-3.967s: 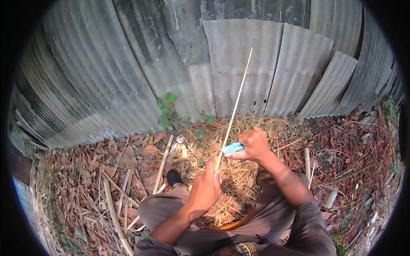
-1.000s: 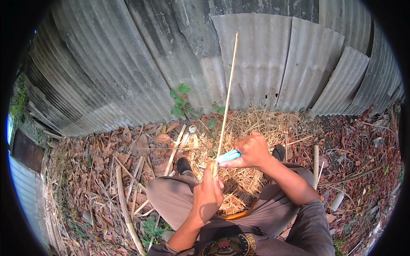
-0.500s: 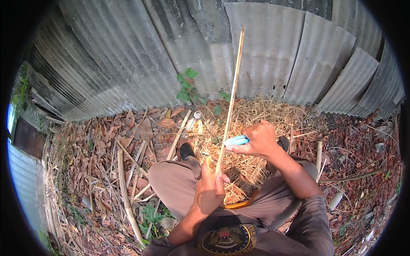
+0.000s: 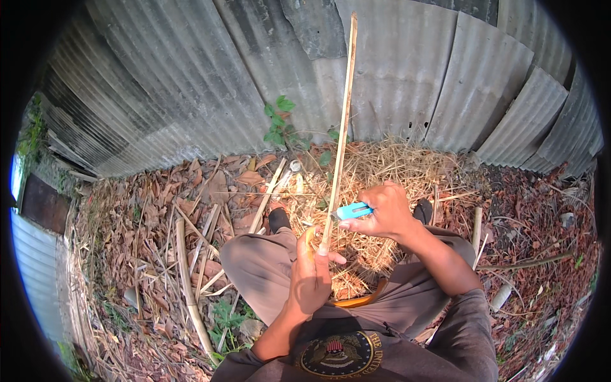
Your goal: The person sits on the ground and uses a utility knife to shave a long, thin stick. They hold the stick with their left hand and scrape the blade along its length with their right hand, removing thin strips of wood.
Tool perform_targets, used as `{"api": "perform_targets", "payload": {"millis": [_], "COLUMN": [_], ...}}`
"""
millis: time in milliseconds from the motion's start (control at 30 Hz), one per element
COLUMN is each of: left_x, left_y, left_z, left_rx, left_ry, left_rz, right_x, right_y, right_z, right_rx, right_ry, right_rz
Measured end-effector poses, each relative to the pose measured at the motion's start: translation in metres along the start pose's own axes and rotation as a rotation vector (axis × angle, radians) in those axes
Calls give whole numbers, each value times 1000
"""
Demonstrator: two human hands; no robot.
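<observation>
My left hand (image 4: 307,280) grips the lower end of a long, thin pale strip of wood or bamboo (image 4: 342,134) between thumb and fingers. Its index finger has something yellow (image 4: 310,237) around it. The strip points away from me and its far tip stands up in front of the metal wall. My right hand (image 4: 387,207) is closed around a light blue utility knife (image 4: 355,211). The knife's blade end meets the strip's right side, a little above my left hand. Whether the blade bites into the strip is too small to tell.
Dry straw-like shavings (image 4: 369,254) lie between my legs, beside a curved orange-yellow edge (image 4: 359,301). Cut sticks (image 4: 189,286) and brown leaves (image 4: 159,216) cover the ground at left. A corrugated metal wall (image 4: 394,70) closes off the far side, with a green plant (image 4: 278,124) before it.
The strip has shifted farther away, its far tip now higher and slightly left. My left hand's fingers have changed their hold near its lower end. The knife has barely moved.
</observation>
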State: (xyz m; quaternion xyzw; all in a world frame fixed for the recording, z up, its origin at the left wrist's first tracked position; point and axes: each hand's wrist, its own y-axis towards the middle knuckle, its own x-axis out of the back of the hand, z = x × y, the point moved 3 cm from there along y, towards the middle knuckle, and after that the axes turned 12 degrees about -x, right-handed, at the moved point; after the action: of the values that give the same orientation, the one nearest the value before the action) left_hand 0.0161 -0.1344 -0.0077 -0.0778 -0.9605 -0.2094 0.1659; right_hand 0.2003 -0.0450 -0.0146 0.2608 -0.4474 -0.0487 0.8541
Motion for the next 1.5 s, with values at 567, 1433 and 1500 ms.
{"api": "perform_targets", "payload": {"millis": [567, 1433, 1500], "left_x": [2, 21, 19], "left_y": [-10, -35, -43], "left_z": [6, -10, -9], "left_rx": [45, -210, -59], "left_ry": [235, 307, 261], "left_rz": [1, 117, 175], "right_x": [3, 8, 12], "right_y": [5, 16, 18], "right_z": [-6, -28, -42], "right_rx": [96, -55, -132], "right_ry": [-166, -214, -256], "right_rz": [-124, -159, -157]}}
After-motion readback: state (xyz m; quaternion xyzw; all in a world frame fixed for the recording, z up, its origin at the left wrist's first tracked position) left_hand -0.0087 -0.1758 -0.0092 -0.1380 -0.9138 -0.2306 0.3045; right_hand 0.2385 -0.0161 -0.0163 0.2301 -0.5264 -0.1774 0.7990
